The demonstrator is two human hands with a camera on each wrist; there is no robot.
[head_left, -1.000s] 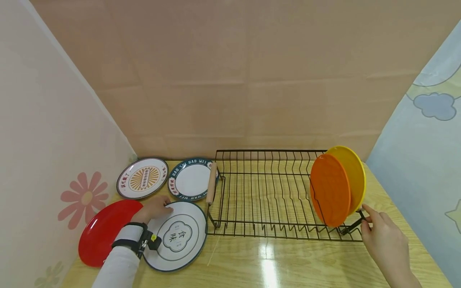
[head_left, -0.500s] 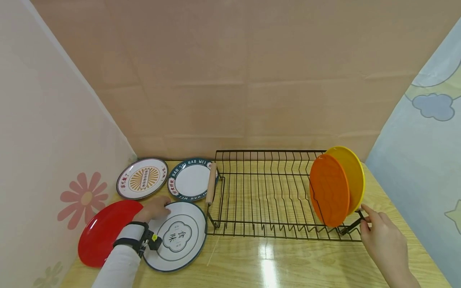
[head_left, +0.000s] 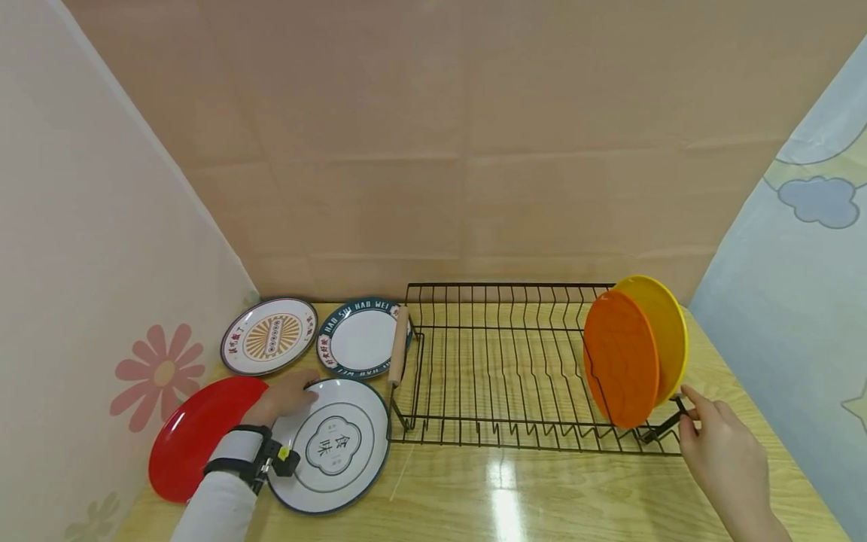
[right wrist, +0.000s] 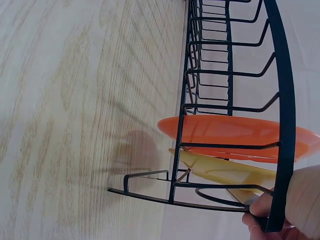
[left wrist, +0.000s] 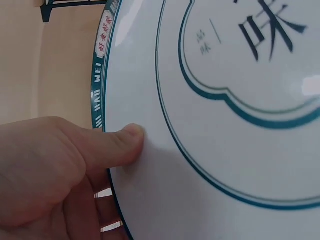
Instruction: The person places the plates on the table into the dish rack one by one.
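My left hand (head_left: 298, 390) lies on the far left rim of a white plate with a teal line and black characters (head_left: 339, 452). In the left wrist view its thumb (left wrist: 117, 145) presses on top of that rim of the plate (left wrist: 225, 150), and the fingers seem tucked under the edge. My right hand (head_left: 687, 418) grips the black handle at the right end of the wire dish rack (head_left: 501, 361), with fingers curled round the bar (right wrist: 272, 220). An orange plate (head_left: 619, 369) and a yellow plate (head_left: 670, 331) stand upright in the rack's right slots.
A red plate (head_left: 193, 436) lies at the front left, partly under my wrist. Behind it lie a plate with an orange sunburst (head_left: 269, 335) and a teal-rimmed plate (head_left: 359, 339). The rack's wooden left handle (head_left: 398, 345) overlaps that plate. Walls close in on three sides.
My left forearm has drawn back a little toward the front left, with the hand still on the plate's rim. The rack, the plates and my right hand stay put.
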